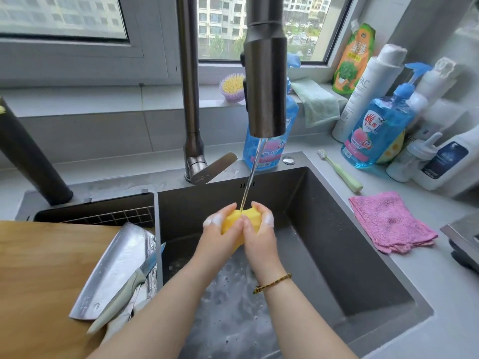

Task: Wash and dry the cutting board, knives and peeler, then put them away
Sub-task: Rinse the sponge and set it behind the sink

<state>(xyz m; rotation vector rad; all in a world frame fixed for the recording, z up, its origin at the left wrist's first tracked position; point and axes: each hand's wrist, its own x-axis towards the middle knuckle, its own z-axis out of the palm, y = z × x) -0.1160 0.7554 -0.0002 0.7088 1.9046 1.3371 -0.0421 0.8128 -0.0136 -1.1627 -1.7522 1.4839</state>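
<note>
Head: both hands (220, 235) (259, 230) around sponge (231, 219)

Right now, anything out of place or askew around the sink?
The broad steel cleaver lies tilted off the edge of the wooden cutting board, over the wire rack, with a pale-green-handled knife piled across it: a loose-looking stack. Soap foam sits around the steel faucet base. Nothing else stands out.
</note>
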